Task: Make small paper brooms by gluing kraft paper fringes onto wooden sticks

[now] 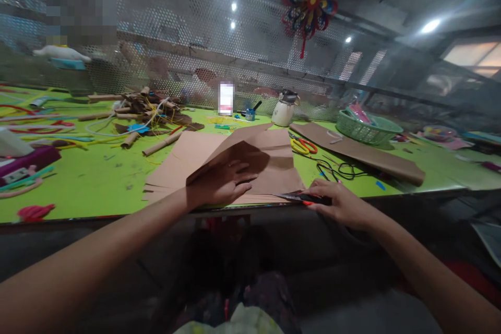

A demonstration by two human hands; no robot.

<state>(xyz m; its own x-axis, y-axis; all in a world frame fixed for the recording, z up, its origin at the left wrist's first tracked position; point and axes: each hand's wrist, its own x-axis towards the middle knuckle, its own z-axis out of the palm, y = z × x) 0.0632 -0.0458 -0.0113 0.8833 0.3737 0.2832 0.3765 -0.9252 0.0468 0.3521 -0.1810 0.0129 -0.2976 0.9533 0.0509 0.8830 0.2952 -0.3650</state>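
Note:
Several sheets of brown kraft paper [274,156] lie stacked at the front edge of the green table. My left hand [221,182] is on the stack with its fingers spread, under a lifted sheet that curls over it and shades it. At the right front corner of the paper, my right hand [338,201] is closed around dark-handled scissors [299,197] with some orange-red on them. Their tips point left along the paper's near edge. Whether the blades are apart is too small to tell. Behind the paper's right side lies another pair of scissors [303,145] with yellow and red handles.
Left on the green table [105,177] are a heap of rolled brown paper tubes [151,109] and a purple box [29,164]. A white jug [284,108], a green basket [368,128], black cord [340,169] and a long folded brown sheet [360,154] lie behind and right.

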